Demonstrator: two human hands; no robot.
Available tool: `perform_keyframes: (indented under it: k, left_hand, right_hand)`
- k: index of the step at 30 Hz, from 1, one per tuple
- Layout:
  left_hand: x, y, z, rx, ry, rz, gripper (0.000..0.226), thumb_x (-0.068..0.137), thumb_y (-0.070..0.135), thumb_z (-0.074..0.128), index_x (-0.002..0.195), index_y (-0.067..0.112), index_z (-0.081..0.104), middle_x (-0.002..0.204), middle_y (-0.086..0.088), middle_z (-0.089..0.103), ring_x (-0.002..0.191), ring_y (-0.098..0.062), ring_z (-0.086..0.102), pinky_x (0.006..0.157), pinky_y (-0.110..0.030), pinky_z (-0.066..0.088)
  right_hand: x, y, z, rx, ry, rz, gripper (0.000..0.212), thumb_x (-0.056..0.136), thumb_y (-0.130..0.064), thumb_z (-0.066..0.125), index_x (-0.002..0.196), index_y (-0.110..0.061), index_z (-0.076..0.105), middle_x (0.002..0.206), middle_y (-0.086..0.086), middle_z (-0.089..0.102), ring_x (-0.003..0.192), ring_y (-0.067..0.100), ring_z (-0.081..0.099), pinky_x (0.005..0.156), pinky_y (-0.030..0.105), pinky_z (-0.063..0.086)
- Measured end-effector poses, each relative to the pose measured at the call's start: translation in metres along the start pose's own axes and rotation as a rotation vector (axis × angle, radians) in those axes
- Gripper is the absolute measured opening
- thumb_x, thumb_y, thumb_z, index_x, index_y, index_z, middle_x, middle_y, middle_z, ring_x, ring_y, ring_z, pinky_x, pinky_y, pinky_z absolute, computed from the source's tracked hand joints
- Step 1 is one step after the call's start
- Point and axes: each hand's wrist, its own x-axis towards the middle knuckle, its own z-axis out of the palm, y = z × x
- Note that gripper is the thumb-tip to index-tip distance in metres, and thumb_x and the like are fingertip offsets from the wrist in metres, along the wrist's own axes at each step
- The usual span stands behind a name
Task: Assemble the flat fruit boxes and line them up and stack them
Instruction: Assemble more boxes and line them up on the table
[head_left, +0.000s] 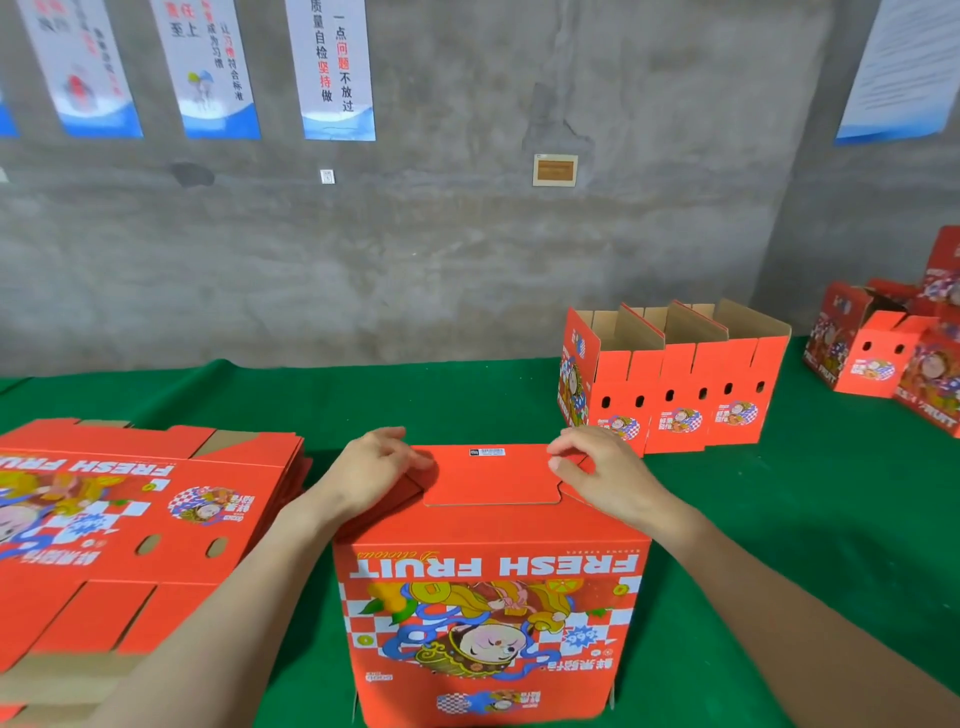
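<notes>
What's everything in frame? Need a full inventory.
red printed cardboard fruit box: 1, red, front centre, print upside down, flaps folded on top
flat red cardboard box blanks: one stack, count unclear, red, left on the table
open-topped red cardboard boxes: 3, red with brown insides, in a row, back right
further red boxes: count unclear, red, far right edge
green table cloth: 1, green, covers the table
white-and-blue wall posters: at least 4, some cut off, on the grey concrete wall
small beige wall plaque: 1, beige, wall centre
left hand: 1, on the fruit box's top left flaps, grip unclear
right hand: 1, pinches a top right flap
</notes>
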Motion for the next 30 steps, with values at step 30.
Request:
perform_keyframes:
  k: [30]
  left_hand:
    - [0.001, -0.004, -0.001, -0.067, 0.08, -0.122, 0.072, 0.084, 0.038, 0.07, 0.145, 0.021, 0.037, 0.155, -0.011, 0.022, 0.142, -0.02, 0.025, 0.116, -0.034, 0.022]
  right_hand:
    - [0.005, -0.007, 0.008, -0.344, -0.192, 0.1, 0.014, 0.098, -0.036, 0.044, 0.091, -0.024, 0.043, 0.106, -0.006, 0.046, 0.109, 0.016, 0.042, 0.088, 0.036, 0.04]
